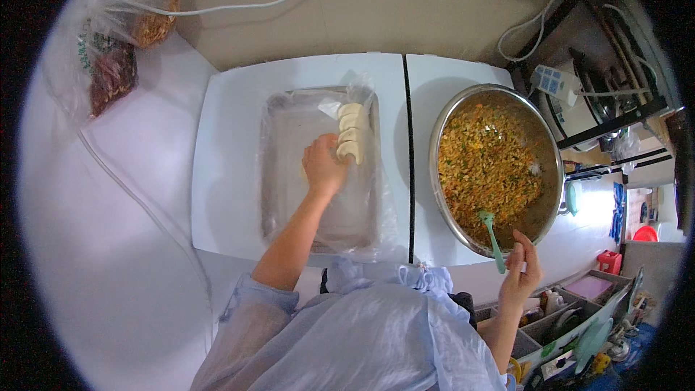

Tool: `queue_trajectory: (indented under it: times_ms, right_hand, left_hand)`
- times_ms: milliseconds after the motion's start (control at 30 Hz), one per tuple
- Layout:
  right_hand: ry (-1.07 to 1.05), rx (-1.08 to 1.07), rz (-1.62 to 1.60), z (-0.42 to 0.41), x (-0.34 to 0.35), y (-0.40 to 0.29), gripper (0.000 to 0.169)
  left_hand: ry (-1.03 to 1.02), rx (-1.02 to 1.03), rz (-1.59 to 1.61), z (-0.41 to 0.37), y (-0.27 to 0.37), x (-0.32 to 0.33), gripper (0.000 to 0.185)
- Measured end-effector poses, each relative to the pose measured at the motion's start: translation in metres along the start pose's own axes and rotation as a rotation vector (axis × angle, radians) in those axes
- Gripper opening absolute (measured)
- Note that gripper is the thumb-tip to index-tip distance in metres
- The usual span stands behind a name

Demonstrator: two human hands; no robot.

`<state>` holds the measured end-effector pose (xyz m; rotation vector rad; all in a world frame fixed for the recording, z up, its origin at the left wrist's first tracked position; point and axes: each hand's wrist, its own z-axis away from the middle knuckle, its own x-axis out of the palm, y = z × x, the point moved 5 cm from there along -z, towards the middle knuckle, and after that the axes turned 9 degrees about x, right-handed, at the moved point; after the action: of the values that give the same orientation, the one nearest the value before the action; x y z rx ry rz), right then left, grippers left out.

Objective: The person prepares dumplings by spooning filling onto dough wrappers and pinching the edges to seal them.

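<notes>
My left hand (326, 167) reaches over a shallow rectangular tray (266, 174) lined with clear plastic film. Its fingers curl beside a short row of folded, uncooked dumplings (352, 119) along the tray's right side. My thumb appears to touch the nearest dumpling; whether the hand grips it is hidden. At the near right rim of a large steel bowl (549, 201) is my right hand (522, 267), fingers bent, with a small white thing, unclear, at the fingers. The bowl holds chopped orange, yellow and green filling (483, 157). A pale green spoon (493, 244) stands in it, its handle leaning over the rim beside that hand.
Tray and bowl rest on two white tops (228, 163) divided by a dark gap. Plastic bags of food (114, 73) lie at far left. White cables (260, 6) cross the wall. At right stand a black-framed rack (613, 122), a power strip (556, 84) and storage bins (564, 320).
</notes>
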<state>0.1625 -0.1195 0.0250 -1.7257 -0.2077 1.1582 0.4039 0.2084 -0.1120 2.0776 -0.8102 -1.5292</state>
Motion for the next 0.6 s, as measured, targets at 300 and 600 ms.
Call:
queue_trajectory:
  times_ms: [300,600]
  right_hand:
    - [0.16,0.103,0.061,-0.008,-0.038,0.049,0.015]
    - [0.063,0.084,0.131,-0.003,-0.028,0.058,0.009]
  left_hand:
    - [-0.328,-0.171,0.086,-0.013,-0.059,-0.049,0.019]
    - [-0.326,0.013,0.036,-0.011,-0.043,-0.042,0.025]
